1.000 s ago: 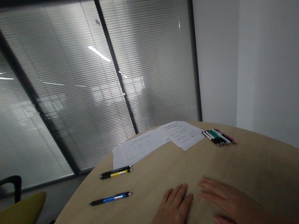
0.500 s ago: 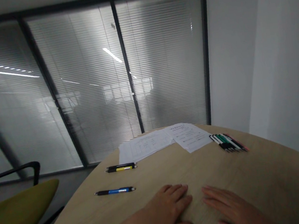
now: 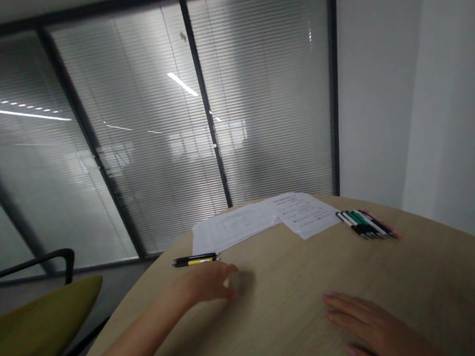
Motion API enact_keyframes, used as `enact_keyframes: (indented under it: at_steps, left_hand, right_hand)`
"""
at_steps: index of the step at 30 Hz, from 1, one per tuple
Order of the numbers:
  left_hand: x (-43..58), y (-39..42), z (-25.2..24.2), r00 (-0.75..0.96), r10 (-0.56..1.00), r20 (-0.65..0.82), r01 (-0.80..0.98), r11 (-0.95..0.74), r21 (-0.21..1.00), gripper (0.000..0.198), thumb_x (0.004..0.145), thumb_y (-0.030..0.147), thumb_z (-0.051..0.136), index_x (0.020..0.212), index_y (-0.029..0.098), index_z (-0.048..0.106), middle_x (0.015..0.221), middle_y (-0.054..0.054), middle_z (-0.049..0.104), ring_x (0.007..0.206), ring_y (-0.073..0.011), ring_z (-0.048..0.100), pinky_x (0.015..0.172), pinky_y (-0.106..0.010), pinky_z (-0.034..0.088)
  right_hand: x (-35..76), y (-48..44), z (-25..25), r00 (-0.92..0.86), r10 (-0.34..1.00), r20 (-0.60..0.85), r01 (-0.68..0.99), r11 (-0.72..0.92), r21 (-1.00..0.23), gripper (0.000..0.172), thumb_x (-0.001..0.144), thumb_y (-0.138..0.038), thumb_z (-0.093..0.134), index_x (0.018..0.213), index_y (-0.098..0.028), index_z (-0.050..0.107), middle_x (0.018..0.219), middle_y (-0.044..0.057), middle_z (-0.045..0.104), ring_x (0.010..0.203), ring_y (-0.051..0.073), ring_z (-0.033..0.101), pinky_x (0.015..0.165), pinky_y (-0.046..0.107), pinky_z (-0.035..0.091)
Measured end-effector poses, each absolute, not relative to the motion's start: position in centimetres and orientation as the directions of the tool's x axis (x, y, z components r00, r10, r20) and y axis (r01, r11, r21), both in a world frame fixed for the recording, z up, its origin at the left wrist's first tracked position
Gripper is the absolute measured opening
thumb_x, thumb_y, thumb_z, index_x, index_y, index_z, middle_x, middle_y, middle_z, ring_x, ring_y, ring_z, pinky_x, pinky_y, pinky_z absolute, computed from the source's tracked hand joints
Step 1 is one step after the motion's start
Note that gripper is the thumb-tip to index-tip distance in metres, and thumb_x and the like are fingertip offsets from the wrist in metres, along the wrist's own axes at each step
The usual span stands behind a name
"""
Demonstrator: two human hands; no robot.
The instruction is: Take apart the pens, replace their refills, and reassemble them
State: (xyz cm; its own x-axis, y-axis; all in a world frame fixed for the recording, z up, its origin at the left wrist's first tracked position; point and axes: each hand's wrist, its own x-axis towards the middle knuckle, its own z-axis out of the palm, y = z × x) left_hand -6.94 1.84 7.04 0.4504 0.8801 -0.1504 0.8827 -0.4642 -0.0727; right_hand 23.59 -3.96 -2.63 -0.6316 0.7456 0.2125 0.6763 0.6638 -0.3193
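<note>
My left hand (image 3: pixel 210 282) is stretched out to the left over the light wooden table (image 3: pixel 301 285), just in front of a black pen and a yellow pen (image 3: pixel 195 260) lying side by side. It is smeared by motion, so its fingers are unclear. The blue pen that lay here does not show; the hand and forearm cover that spot. My right hand (image 3: pixel 368 329) lies flat on the table near the front edge, fingers stretched out, holding nothing.
Two printed sheets (image 3: pixel 237 226) (image 3: pixel 305 213) lie at the far side of the table. A row of several pens (image 3: pixel 369 224) sits to their right. An olive chair (image 3: pixel 32 330) stands at the left. A glass wall with blinds is behind.
My left hand has left its place beside the right hand and reached forward and left to where the blue pen lay. The blue pen is now out of sight. The right hand stays flat.
</note>
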Motion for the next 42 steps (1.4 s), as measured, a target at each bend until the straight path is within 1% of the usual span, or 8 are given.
enact_keyframes:
  at_steps: [3,8,12,19,24,33,37,42]
  left_hand:
    - [-9.0,2.8,7.6,0.367,0.910,-0.194,0.918,-0.388,-0.083,0.050,0.059,0.022,0.065,0.107,0.018,0.054,0.090,-0.006,0.066,0.076,-0.0193,0.061,0.060,-0.024,0.045]
    - [-9.8,3.5,7.5,0.281,0.899,-0.336,0.924,-0.348,-0.160,0.031,0.052,0.015,0.065,0.083,0.019,0.063,0.079,-0.003,0.067,0.070,-0.0199,0.061,0.056,-0.024,0.043]
    - [-9.1,3.1,7.2,0.294,0.905,-0.307,0.894,-0.374,-0.247,0.031,0.050,0.009,0.066,0.080,0.018,0.064,0.080,-0.005,0.067,0.071,-0.0223,0.060,0.057,-0.026,0.045]
    - [-9.1,3.4,6.4,0.319,0.901,-0.294,0.883,-0.395,-0.254,0.022,0.053,0.003,0.056,0.069,0.017,0.064,0.073,-0.005,0.067,0.069,-0.0223,0.060,0.056,-0.027,0.045]
    - [-9.1,3.2,6.9,0.358,0.895,-0.268,0.878,-0.420,-0.229,0.023,0.055,0.006,0.052,0.071,0.017,0.063,0.075,-0.005,0.065,0.066,-0.0205,0.059,0.054,-0.026,0.043]
    - [-6.1,0.6,10.9,0.564,0.824,-0.044,0.824,-0.566,-0.024,0.024,0.071,0.014,0.049,0.092,0.019,0.060,0.089,-0.004,0.060,0.073,-0.0149,0.056,0.064,-0.023,0.041]
    - [-4.6,-1.0,11.6,0.631,0.765,0.129,0.762,-0.643,0.084,0.017,0.075,0.016,0.048,0.087,0.017,0.060,0.086,-0.003,0.059,0.068,-0.0121,0.054,0.063,-0.023,0.042]
    - [-3.6,-1.9,11.1,0.681,0.635,0.365,0.553,-0.772,0.312,0.013,0.079,0.017,0.047,0.085,0.016,0.059,0.085,-0.002,0.059,0.073,-0.0108,0.055,0.067,-0.022,0.045]
  right_hand:
    - [23.6,-3.9,-2.7,-0.630,0.746,0.215,0.677,0.664,-0.318,0.040,0.078,-0.031,0.048,0.117,-0.023,0.051,0.126,0.004,0.045,0.116,0.022,0.041,0.097,0.035,0.033]
    - [23.7,-3.8,-3.0,-0.636,0.748,0.190,0.692,0.661,-0.291,0.040,0.080,-0.032,0.045,0.118,-0.021,0.051,0.127,0.006,0.044,0.117,0.022,0.039,0.098,0.036,0.033]
    - [23.7,-3.8,-3.1,-0.638,0.743,0.202,0.686,0.667,-0.290,0.040,0.081,-0.034,0.044,0.118,-0.021,0.050,0.128,0.005,0.043,0.118,0.022,0.038,0.098,0.036,0.032]
    - [23.6,-4.2,-2.6,-0.625,0.748,0.222,0.679,0.661,-0.319,0.040,0.079,-0.031,0.046,0.118,-0.021,0.051,0.127,0.006,0.045,0.117,0.022,0.039,0.098,0.036,0.033]
    - [23.5,-4.2,-2.3,-0.621,0.754,0.212,0.677,0.653,-0.338,0.040,0.079,-0.032,0.047,0.117,-0.021,0.051,0.127,0.006,0.044,0.117,0.022,0.040,0.098,0.036,0.032]
    - [23.4,-4.3,-2.2,-0.620,0.763,0.183,0.696,0.642,-0.320,0.041,0.080,-0.031,0.045,0.119,-0.021,0.050,0.129,0.006,0.042,0.118,0.022,0.037,0.099,0.037,0.031]
    - [23.6,-4.3,-2.5,-0.628,0.753,0.195,0.680,0.654,-0.333,0.041,0.081,-0.033,0.044,0.120,-0.021,0.049,0.130,0.006,0.041,0.119,0.022,0.036,0.099,0.037,0.030]
    - [23.5,-4.3,-2.4,-0.608,0.768,0.200,0.660,0.629,-0.410,0.042,0.079,-0.032,0.045,0.119,-0.022,0.049,0.130,0.007,0.042,0.119,0.023,0.035,0.099,0.039,0.028]
